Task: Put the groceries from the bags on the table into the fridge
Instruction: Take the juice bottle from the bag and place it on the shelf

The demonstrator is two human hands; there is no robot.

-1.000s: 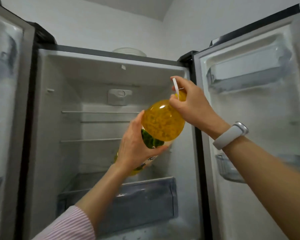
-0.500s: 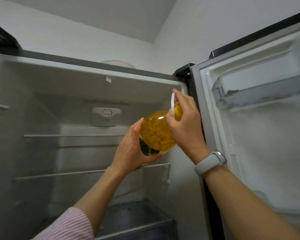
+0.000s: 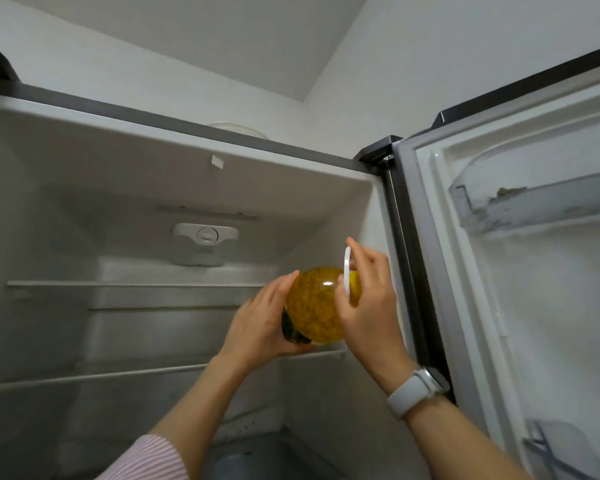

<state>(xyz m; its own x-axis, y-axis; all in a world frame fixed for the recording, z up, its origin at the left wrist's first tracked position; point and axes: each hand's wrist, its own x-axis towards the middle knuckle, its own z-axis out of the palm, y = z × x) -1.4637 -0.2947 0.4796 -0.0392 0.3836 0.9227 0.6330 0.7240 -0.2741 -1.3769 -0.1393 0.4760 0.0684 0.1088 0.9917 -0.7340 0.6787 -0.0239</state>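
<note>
The bottle of yellow oil (image 3: 314,304) hangs in the air inside the open fridge (image 3: 136,209), toward its right side, tipped so its shoulder and cap end point back at the camera. It sits just above the front edge of the middle shelf (image 3: 125,374) and does not seem to rest on it; the base is hidden, so contact there cannot be told. The left hand (image 3: 258,327) cups the bottle's lower left side, fingers curled round the body. The right hand (image 3: 369,303) holds the cap end, fingers about the white loop handle (image 3: 347,270) and the yellow cap (image 3: 354,289).

The main risk, as I judge it, is the weight. A full bottle held at a tilt with arms raised could slide if the left grip eases before the base is planted, and the body looks smooth and glossy. The base could also catch the shelf's front lip and jolt the hold. If the bottle is stood up too near the edge, it could topple out once released. The shelf above (image 3: 136,285) may leave little headroom, so the cap or handle might knock it while the bottle is righted. The thin handle alone looks a poor thing to carry the load. To the right, the door (image 3: 534,306) with its upper bin (image 3: 534,206) stands open, well apart from the bottle.
</note>
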